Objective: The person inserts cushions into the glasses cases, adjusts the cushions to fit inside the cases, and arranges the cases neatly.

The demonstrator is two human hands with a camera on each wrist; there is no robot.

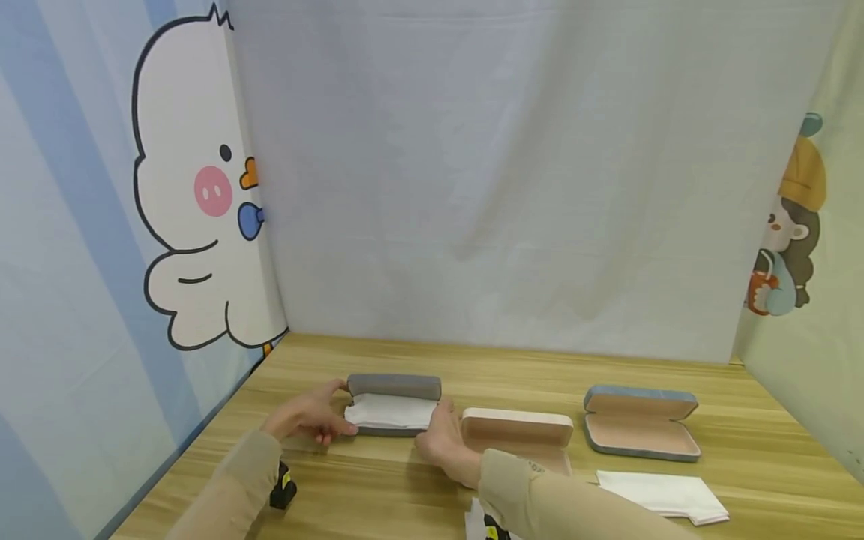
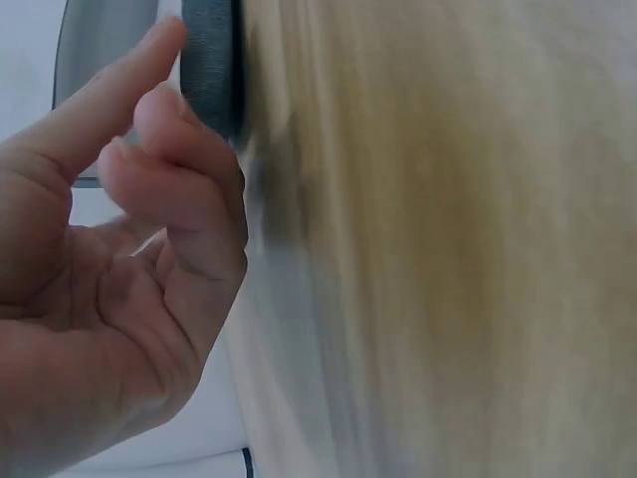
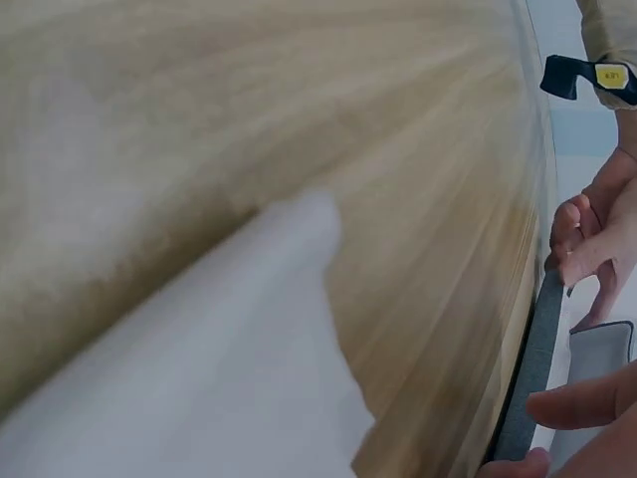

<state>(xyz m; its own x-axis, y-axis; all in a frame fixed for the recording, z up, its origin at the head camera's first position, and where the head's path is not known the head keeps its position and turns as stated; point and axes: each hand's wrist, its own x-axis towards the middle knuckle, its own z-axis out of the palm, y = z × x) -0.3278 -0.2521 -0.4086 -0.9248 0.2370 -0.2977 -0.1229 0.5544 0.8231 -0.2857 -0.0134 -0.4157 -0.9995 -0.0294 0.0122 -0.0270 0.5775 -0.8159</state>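
A grey glasses case [image 1: 394, 385] stands with its lid raised at the left of the table, a folded white cloth [image 1: 391, 411] lying in it. My left hand [image 1: 307, 415] grips its left end, one finger at the back and another at the front corner. At the right end, my right hand [image 1: 445, 442] holds the case by its side and front edge. The left wrist view has the case's dark wall [image 2: 211, 70] against the fingertips. Seen from the right wrist, the front wall [image 3: 542, 349] runs between both hands.
Right of my right hand is an open white glasses case [image 1: 516, 429], partly behind the forearm. Farther right lies an open blue-grey case [image 1: 641, 441], with a folded white cloth [image 1: 664, 495] before it. Another white cloth [image 1: 475, 521] is below my right wrist.
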